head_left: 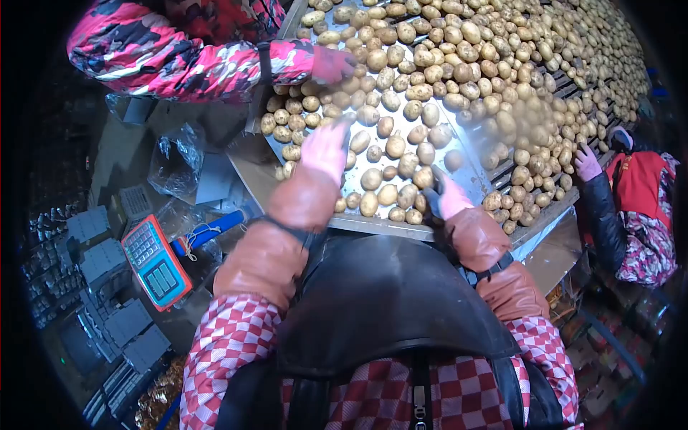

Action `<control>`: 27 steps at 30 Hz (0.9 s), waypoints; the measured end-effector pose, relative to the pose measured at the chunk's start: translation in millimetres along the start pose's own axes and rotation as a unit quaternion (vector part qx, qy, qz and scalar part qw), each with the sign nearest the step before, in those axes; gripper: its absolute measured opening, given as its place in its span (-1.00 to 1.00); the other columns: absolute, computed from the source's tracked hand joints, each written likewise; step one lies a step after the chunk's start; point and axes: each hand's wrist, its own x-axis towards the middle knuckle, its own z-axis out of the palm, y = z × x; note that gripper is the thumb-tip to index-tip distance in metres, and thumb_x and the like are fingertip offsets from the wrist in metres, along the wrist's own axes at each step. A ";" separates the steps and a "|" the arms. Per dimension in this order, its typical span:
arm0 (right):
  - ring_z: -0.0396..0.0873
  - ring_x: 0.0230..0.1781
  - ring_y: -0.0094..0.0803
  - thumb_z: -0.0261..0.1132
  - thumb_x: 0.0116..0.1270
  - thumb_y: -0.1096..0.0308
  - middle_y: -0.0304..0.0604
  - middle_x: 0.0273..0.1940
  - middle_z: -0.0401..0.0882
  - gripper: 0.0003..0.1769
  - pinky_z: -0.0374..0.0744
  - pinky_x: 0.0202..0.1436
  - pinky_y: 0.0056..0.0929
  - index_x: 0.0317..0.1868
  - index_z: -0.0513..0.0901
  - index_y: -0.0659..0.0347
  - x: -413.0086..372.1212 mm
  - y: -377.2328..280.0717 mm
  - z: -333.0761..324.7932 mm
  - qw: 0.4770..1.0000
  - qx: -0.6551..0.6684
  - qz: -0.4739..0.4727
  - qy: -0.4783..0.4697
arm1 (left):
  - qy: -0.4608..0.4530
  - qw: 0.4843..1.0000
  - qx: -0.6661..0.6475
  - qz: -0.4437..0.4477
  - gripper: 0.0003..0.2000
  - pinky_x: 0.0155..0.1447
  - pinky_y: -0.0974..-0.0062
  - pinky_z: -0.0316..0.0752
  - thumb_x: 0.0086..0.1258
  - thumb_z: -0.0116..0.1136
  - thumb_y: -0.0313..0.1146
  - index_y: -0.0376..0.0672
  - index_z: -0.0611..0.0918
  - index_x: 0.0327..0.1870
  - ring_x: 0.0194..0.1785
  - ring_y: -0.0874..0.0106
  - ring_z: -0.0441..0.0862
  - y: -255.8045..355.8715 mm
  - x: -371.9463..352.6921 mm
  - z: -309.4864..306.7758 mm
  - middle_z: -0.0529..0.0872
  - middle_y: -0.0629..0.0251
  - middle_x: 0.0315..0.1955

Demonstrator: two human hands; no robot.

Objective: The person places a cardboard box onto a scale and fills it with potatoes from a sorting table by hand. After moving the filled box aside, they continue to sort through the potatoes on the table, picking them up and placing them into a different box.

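Note:
My left hand (pixel 326 149), in a pink glove with dark fingers, reaches over the potatoes (pixel 395 147) on the metal surface (pixel 466 154). Its fingers look stretched out, though slightly blurred, and I see nothing held in them. Near the front edge, my right hand (pixel 450 198), gloved the same way, rests beside a small group of potatoes. Its dark fingers point forward along them, apart from one another and around nothing. Brown sleeve covers (pixel 476 240) wrap both my forearms.
A large potato heap (pixel 530 50) spreads over slats behind. At upper left, a co-worker's gloved hand (pixel 333 65) touches potatoes; another person (pixel 638 208) stands at right. An orange-framed scale display (pixel 156 263) and stacked boxes (pixel 100 258) are at left.

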 end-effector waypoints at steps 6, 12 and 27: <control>0.61 0.11 -0.21 0.26 0.44 0.31 -0.01 0.17 0.61 -0.36 0.54 0.20 -0.33 0.48 0.29 0.13 8.5 -3.0 -0.8 0.998 0.027 0.011 -0.053 | -0.241 0.963 0.122 0.008 -0.59 0.35 0.27 0.42 0.39 0.05 -0.37 -0.11 0.49 0.27 0.28 0.16 0.55 -8.8 80.4 19.7 0.62 0.06 0.17; 0.58 0.12 -0.12 0.17 0.54 0.13 0.00 0.18 0.53 -0.38 0.65 0.07 -0.19 0.50 0.25 0.11 -23.0 -35.4 -37.4 0.838 0.531 0.067 -0.107 | -0.136 0.973 -0.173 -0.074 -0.53 0.29 0.26 0.47 0.40 0.23 -0.15 -0.08 0.54 0.30 0.17 0.07 0.63 18.5 39.2 -5.7 0.70 -0.01 0.06; 0.54 -0.50 -0.49 0.28 0.42 0.15 -0.19 -0.41 0.63 -0.62 0.54 -0.38 -0.47 0.10 0.65 0.22 21.2 -101.0 -26.1 0.986 0.161 0.052 -0.016 | -0.309 0.934 0.090 -0.158 -0.66 0.21 0.20 0.56 0.33 0.10 -0.28 -0.19 0.71 0.06 0.15 0.09 0.66 28.4 79.4 1.3 0.70 -0.07 0.04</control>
